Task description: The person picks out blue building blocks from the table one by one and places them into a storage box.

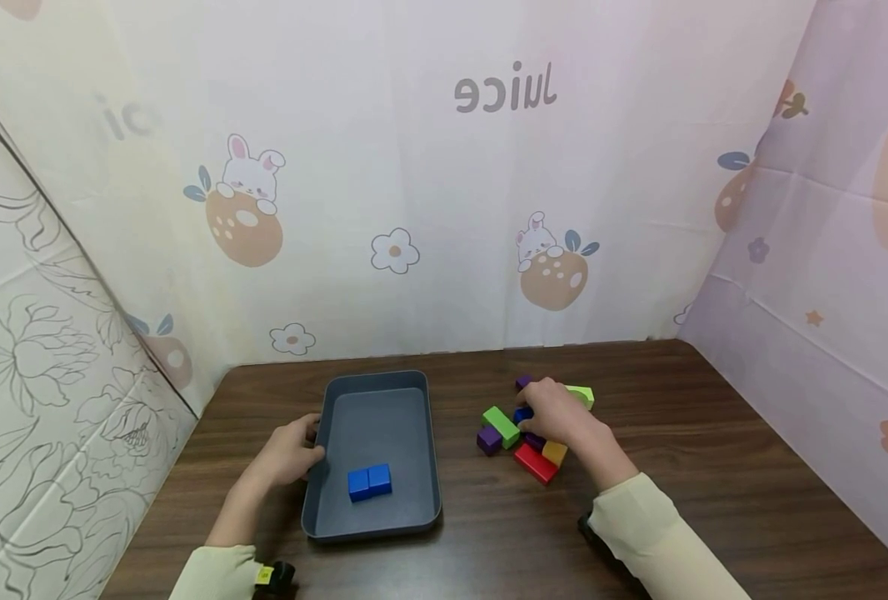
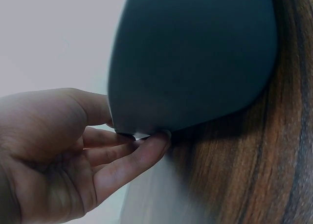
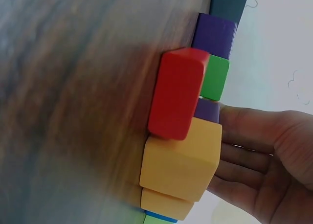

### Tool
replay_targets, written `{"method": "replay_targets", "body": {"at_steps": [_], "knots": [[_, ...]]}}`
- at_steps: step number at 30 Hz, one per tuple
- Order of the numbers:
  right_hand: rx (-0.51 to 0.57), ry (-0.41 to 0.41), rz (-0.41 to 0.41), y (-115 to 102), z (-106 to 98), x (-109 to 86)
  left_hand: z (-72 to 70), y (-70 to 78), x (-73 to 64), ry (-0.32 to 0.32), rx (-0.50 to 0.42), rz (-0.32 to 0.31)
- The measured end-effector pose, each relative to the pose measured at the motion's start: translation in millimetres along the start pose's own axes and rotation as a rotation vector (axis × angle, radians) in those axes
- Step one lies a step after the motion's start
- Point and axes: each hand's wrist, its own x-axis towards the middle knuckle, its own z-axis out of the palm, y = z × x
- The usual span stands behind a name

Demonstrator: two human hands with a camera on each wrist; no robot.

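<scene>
A dark grey tray [image 1: 376,521] lies on the table, with two blue blocks [image 1: 369,482] side by side in its near part. My left hand [image 1: 291,454] grips the tray's left side; in the left wrist view its thumb meets the rim and its fingers curl at the lower edge. Over a cluster of coloured blocks my right hand [image 1: 564,414] reaches down, and a blue block [image 1: 522,414] shows between thumb and forefinger. In the right wrist view a red block [image 3: 177,94] and a yellow block [image 3: 181,158] hide those fingertips.
Around the right hand lie a green block [image 1: 501,426], purple blocks [image 1: 489,439] and a light green block [image 1: 584,395]. The wooden table [image 1: 481,542] ends against a printed curtain [image 1: 444,175] at the back. More printed cloth hangs on both sides.
</scene>
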Motion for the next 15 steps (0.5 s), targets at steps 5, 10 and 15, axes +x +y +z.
{"method": "replay_targets", "body": {"at_steps": [5, 10, 15], "knots": [[0.009, -0.007, -0.022, -4.6, 2.3, -1.7, 1.3, -1.5, 0.3, 0.005, -0.009, -0.010], [0.033, -0.013, -0.037, -10.5, 2.7, -3.2, 1.7, -1.3, 0.1, 0.004, -0.016, -0.013], [0.028, -0.020, -0.026, -12.6, 1.9, -4.5, 0.8, 1.0, -0.5, 0.005, -0.013, -0.013]]}}
